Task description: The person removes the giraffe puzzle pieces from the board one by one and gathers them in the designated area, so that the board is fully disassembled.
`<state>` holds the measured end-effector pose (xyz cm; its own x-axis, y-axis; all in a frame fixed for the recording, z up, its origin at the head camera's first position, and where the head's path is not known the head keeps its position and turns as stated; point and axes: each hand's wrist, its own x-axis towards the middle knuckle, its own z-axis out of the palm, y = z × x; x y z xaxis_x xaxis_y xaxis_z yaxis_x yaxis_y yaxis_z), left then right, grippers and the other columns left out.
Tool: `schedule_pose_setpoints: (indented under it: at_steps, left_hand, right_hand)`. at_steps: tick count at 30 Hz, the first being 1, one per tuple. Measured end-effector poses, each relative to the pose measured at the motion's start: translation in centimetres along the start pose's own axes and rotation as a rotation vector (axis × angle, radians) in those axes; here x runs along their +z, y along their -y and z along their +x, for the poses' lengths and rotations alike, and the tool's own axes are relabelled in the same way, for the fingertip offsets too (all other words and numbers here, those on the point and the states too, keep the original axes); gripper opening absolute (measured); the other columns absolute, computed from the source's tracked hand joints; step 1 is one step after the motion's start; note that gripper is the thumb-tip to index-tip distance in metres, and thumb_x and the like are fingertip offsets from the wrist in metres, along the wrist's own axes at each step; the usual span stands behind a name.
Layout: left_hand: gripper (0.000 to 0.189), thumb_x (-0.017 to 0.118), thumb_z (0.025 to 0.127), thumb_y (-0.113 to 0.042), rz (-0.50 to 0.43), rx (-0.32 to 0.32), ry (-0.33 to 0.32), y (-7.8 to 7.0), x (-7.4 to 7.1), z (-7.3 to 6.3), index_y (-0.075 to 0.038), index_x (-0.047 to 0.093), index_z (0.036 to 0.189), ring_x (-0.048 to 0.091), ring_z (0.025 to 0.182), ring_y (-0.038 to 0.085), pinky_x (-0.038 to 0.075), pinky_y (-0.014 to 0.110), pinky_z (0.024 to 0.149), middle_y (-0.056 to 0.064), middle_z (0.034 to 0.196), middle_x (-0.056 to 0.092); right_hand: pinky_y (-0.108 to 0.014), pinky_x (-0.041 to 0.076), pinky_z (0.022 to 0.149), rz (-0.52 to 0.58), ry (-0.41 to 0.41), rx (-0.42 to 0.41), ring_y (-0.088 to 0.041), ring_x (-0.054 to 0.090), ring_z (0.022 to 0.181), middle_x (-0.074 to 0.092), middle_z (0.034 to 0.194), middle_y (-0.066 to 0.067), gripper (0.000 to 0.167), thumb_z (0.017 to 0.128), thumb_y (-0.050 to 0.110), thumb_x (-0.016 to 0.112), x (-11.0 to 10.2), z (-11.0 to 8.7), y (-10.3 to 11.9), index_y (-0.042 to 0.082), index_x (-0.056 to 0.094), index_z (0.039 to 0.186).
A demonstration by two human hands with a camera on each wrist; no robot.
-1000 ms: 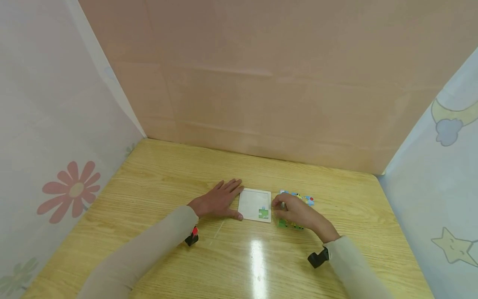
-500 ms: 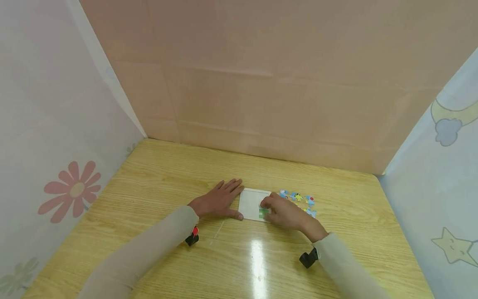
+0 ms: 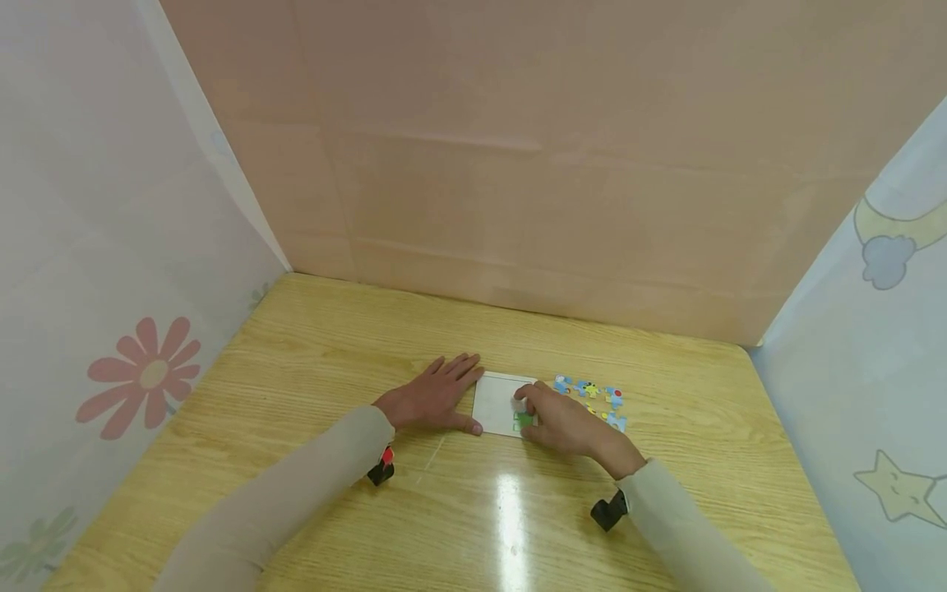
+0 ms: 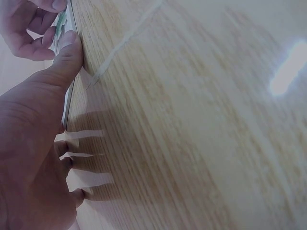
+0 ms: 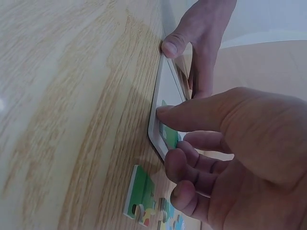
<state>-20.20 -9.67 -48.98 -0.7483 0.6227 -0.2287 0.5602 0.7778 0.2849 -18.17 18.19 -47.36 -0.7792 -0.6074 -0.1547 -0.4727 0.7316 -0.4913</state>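
A flat white puzzle tray (image 3: 494, 401) lies on the wooden table, with a green jigsaw piece (image 3: 524, 420) in its near right corner. My left hand (image 3: 436, 396) rests on the table, fingers spread, thumb and fingertips against the tray's left edge. Over that corner, the thumb and curled fingers of my right hand (image 3: 565, 419) pinch the green piece. In the right wrist view, the thumb touches one side of the green piece (image 5: 168, 135), and the fingers partly hide the other. The left wrist view shows my left thumb (image 4: 68, 51) along the tray's edge.
Several loose jigsaw pieces (image 3: 589, 390), blue and yellow, lie right of the tray, partly hidden behind my right hand. A loose green piece (image 5: 139, 190) shows in the right wrist view. A brown panel (image 3: 518, 205) stands behind the table, with printed cloths at both sides.
My right hand has moved left from the loose pieces onto the tray's near right corner, uncovering some of those pieces. In the last half second it has barely shifted. The left hand has stayed put.
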Motion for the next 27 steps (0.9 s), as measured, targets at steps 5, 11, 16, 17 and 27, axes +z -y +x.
schedule_pose_setpoints:
  at_steps: [5,11,16,17,27]
  left_hand:
    - [0.108,0.06,0.096,-0.075,0.009,-0.001,0.003,0.1,0.0,0.1,-0.012,0.017,0.173,0.006,0.171,0.03,0.011,0.058,0.137,0.009,0.183,0.007]
    - [0.108,0.06,0.096,-0.075,0.002,-0.003,0.002,0.1,0.0,0.1,-0.012,0.018,0.173,0.006,0.171,0.03,0.011,0.058,0.137,0.008,0.183,0.007]
    - [0.107,0.062,0.096,-0.073,-0.005,-0.002,-0.003,0.0,0.0,0.2,-0.012,0.02,0.172,0.008,0.171,0.031,0.012,0.059,0.137,0.009,0.183,0.009]
    - [0.107,0.063,0.096,-0.073,-0.004,-0.001,-0.003,0.0,0.0,0.2,-0.012,0.02,0.172,0.008,0.171,0.031,0.012,0.06,0.137,0.009,0.183,0.008]
    - [0.106,0.063,0.096,-0.072,-0.017,0.015,-0.011,0.0,0.0,0.1,-0.01,0.021,0.172,0.009,0.17,0.032,0.013,0.061,0.136,0.01,0.182,0.009]
  right_hand:
    - [-0.026,0.049,0.075,-0.019,-0.017,-0.027,-0.013,0.057,0.091,0.062,0.11,-0.006,0.033,0.095,0.012,0.076,-0.1,0.0,0.0,0.004,0.067,0.125]
    - [-0.028,0.053,0.077,0.015,-0.033,-0.04,-0.013,0.06,0.092,0.065,0.109,-0.005,0.019,0.1,0.008,0.069,-0.3,-0.2,0.1,0.007,0.07,0.119]
    - [-0.027,0.054,0.076,0.1,-0.032,-0.04,-0.012,0.064,0.089,0.072,0.111,-0.008,0.017,0.105,0.001,0.058,-0.7,-0.4,0.2,0.005,0.071,0.117]
    - [-0.026,0.054,0.075,0.11,-0.033,-0.037,-0.011,0.064,0.087,0.073,0.11,-0.008,0.017,0.105,0.001,0.058,-0.8,-0.5,0.2,0.006,0.071,0.116]
    - [-0.024,0.052,0.069,0.172,-0.043,-0.014,-0.007,0.059,0.076,0.072,0.106,-0.009,0.018,0.108,0.006,0.055,-2.2,-2.1,-1.1,0.005,0.069,0.119]
